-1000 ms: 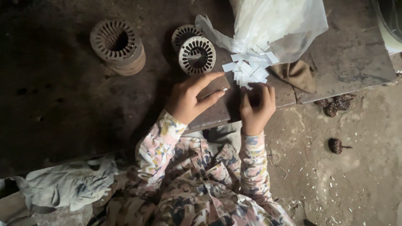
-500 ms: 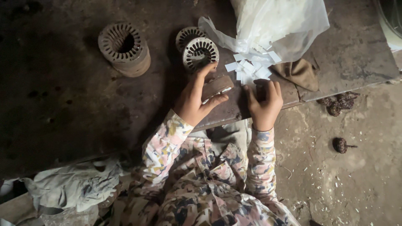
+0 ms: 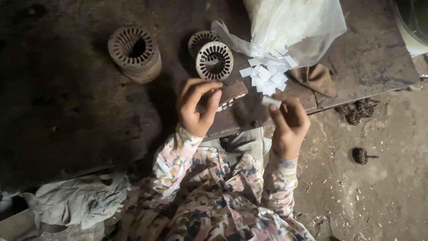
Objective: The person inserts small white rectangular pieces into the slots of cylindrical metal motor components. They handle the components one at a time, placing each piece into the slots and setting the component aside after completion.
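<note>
holding a slotted metal stator core [image 3: 229, 94] tilted on its side against the dark board [image 3: 80, 111], the left hand [image 3: 195, 107] curls around its near rim, fingers closed on it. some slots on the core's edge already show white liners. the right hand [image 3: 289, 121] pinches a single white paper strip [image 3: 270, 101] between thumb and fingertips, just beside the core and below the loose pile of paper strips [image 3: 266, 76] that spills from the clear plastic bag [image 3: 294, 27]. the step in hand looks like lining the slots with paper, one strip at a time, with this strip picked but not yet seated. the next move would seem to call for bringing the strip to an open slot, lining it up with the narrow gap and sliding it in while the left hand steadies or turns the core. two more cores stand behind: an upright one [image 3: 214, 60] near the pile and a taller stack [image 3: 134, 52] further left.
</note>
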